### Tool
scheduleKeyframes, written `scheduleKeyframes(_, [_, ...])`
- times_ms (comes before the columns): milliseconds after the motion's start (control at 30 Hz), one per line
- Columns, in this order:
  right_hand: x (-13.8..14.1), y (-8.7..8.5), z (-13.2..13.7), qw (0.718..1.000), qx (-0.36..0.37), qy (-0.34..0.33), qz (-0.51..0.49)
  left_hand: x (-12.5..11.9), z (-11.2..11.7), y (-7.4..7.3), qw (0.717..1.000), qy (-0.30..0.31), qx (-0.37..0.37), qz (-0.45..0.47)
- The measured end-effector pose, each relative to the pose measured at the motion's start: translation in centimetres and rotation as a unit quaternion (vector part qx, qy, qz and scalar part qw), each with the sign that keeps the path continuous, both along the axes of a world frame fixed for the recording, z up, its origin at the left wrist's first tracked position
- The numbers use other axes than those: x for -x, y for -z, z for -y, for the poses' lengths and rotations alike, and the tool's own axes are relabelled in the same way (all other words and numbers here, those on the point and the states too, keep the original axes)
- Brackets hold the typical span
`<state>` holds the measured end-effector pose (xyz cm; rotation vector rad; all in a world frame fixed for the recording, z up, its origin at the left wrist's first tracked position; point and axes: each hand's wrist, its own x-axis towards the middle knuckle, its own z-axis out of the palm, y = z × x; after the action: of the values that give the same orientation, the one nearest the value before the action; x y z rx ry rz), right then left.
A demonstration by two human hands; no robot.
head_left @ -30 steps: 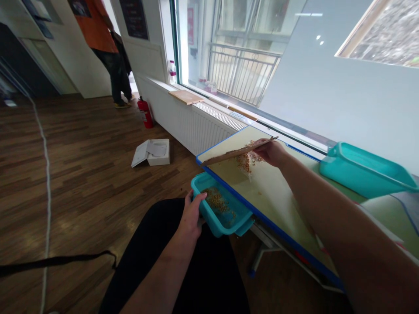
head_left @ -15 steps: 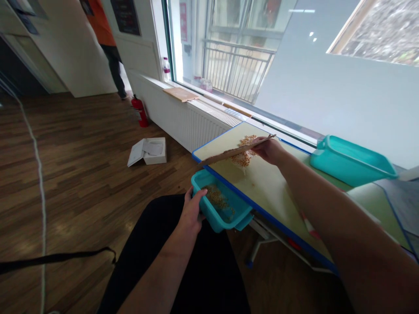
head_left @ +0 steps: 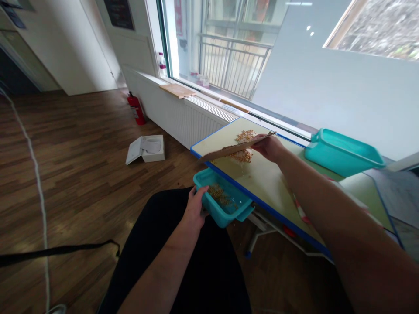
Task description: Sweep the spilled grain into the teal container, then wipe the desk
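My left hand [head_left: 196, 205] grips the near left end of a teal plastic tub [head_left: 222, 216], thumb over the rim. The tub sits below the table edge, above my lap, with small yellowish-brown grains [head_left: 219, 195] on its bottom. Over the table, my right hand [head_left: 268, 147] is closed on one end of a strip of brown cardboard [head_left: 225, 151], which slants down left past the blue table edge toward the tub. Orange-brown kernels [head_left: 246, 136] lie heaped on the pale yellow table [head_left: 262, 187], partly hidden behind the cardboard.
A second teal tub [head_left: 343, 152] stands at the table's far right by the window. A white radiator [head_left: 203, 120] runs along the wall. On the floor are an opened white box [head_left: 153, 148], a red fire extinguisher [head_left: 136, 108] and a pale cable [head_left: 38, 183].
My view has shifted slightly. Both hands keep their holds on the tub and the cardboard, almost unmoved. The person in orange at the doorway has gone out of view.
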<state>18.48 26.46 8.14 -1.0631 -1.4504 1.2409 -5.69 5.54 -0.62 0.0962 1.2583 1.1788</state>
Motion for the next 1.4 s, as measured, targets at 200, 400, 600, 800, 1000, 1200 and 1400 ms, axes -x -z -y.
scheduleKeyframes(200, [-0.4, -0.3, 0.8, 0.998, 0.049, 0.01, -0.037, -0.1, 0.3, -0.4, 1.0, -0.006, -0.002, -0.002])
scheduleKeyframes(400, [-0.7, -0.3, 1.7, 0.997, 0.074, 0.0, -0.036, -0.4, 0.3, -1.1, 1.0, -0.019, -0.016, -0.004])
scheduleKeyframes(600, [-0.7, -0.3, 2.6, 0.998, 0.056, -0.002, -0.016, -0.2, 0.0, -1.8, 1.0, 0.008, -0.024, -0.014])
scheduleKeyframes(800, [-1.0, -0.5, 3.7, 0.998, 0.053, -0.011, -0.015, -0.4, 0.8, -1.5, 0.999, 0.008, -0.032, -0.016])
scheduleKeyframes(1000, [-1.4, 0.0, 4.8, 0.999, 0.04, 0.002, -0.016, -0.8, 1.2, -1.2, 1.0, 0.007, -0.023, -0.001])
scheduleKeyframes(1200, [-1.4, 0.0, 5.9, 0.999, 0.027, -0.003, -0.018, -0.5, 1.0, -1.0, 1.0, -0.002, -0.03, -0.001])
scheduleKeyframes(1400, [-1.4, -0.3, 6.4, 0.999, 0.034, 0.002, -0.016, -0.8, 0.9, -0.8, 0.998, -0.024, -0.05, 0.017])
